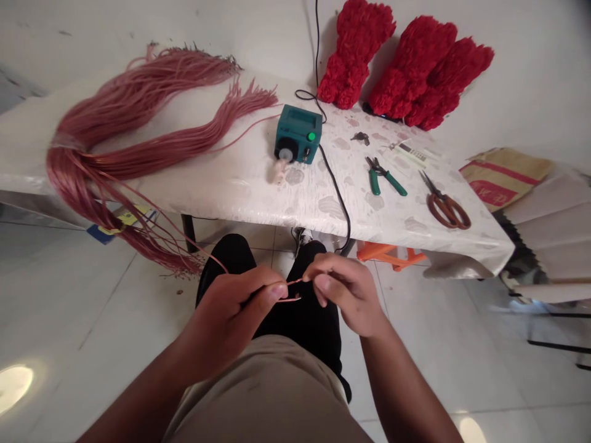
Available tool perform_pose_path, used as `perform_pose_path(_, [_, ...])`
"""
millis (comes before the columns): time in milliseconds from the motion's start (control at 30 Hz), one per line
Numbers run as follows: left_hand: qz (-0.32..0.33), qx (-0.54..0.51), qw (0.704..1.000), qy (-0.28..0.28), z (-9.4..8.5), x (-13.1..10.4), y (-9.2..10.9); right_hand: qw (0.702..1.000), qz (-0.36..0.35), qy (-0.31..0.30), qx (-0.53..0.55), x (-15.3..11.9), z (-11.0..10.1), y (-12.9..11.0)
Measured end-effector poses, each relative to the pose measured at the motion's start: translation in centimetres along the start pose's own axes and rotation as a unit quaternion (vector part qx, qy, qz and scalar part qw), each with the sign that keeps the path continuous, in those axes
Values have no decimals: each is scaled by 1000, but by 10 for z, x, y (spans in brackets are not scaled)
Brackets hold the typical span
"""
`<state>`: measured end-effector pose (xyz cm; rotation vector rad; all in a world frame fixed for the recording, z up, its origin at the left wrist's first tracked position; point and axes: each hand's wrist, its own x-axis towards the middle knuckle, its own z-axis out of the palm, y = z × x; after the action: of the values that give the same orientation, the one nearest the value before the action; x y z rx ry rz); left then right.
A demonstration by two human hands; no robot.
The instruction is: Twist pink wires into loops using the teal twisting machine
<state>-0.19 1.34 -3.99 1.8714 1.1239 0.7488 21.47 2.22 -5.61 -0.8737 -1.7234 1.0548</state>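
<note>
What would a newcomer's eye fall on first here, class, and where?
Probably the red ruffled bundles at the back of the table, right of centre. Next, long pink cords draped over its left side and front edge. Below, left hand and right hand hold a thin strand.

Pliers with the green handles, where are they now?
In the head view, the green-handled metal pliers lie right of centre on the white patterned tabletop, between the teal box-shaped machine and the brown-handled metal scissors.

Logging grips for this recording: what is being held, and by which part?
A thin pink cord: the left hand pinches it on one side of a short twisted stretch, the right hand on the other.
</note>
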Motion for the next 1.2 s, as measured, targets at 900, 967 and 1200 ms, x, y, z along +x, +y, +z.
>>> perform_pose_path(900, [49, -19, 998, 28, 1, 5, 6, 996, -58, 41, -45, -3, 15, -12])
perform_pose_path(967, [58, -4, 998, 9, 0, 4, 7, 995, -55, 45, -66, -3, 14, -14])
perform_pose_path(1200, [88, 22, 994, -54, -5, 3, 15, 993, -68, 43, -82, -6, 12, -25])
